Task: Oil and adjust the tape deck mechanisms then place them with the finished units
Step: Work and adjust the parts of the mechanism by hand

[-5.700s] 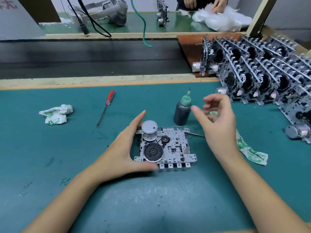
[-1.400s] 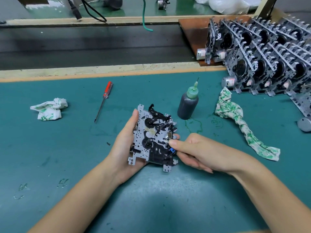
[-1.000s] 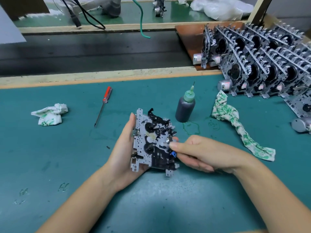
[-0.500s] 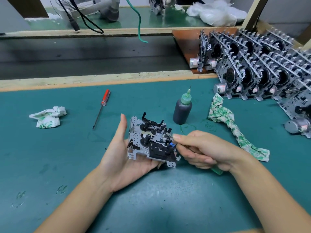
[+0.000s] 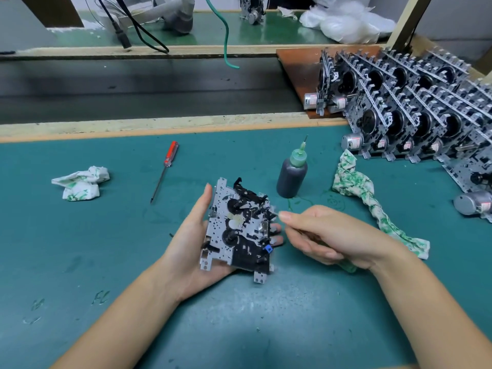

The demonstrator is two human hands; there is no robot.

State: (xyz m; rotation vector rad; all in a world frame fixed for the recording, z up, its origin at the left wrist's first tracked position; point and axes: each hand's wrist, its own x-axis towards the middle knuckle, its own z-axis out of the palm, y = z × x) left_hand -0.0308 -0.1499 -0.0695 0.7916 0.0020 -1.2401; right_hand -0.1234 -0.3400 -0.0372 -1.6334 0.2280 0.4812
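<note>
the green tabletop (image 5: 80, 249) lies mostly bare toward 6 and 9 o'clock, so i have room to turn and set things down there. the finished units (image 5: 415, 113) stand in leaning rows at 2 o'clock, crowding that edge, with a spare motor (image 5: 472, 203) at 3. the mechanism (image 5: 238, 226) that lay flat a few seconds ago is now lifted and tilted up, gear side toward me, cradled in my left hand (image 5: 197, 235). my right hand (image 5: 330, 235) has backed just off its right edge, clenched around a thin green-handled tool (image 5: 346, 266); i judge one adjustment just finished. the oil bottle (image 5: 292, 175) stands at 1 o'clock, the rag (image 5: 356, 187) beside it, the screwdriver (image 5: 165, 169) at 11.
</note>
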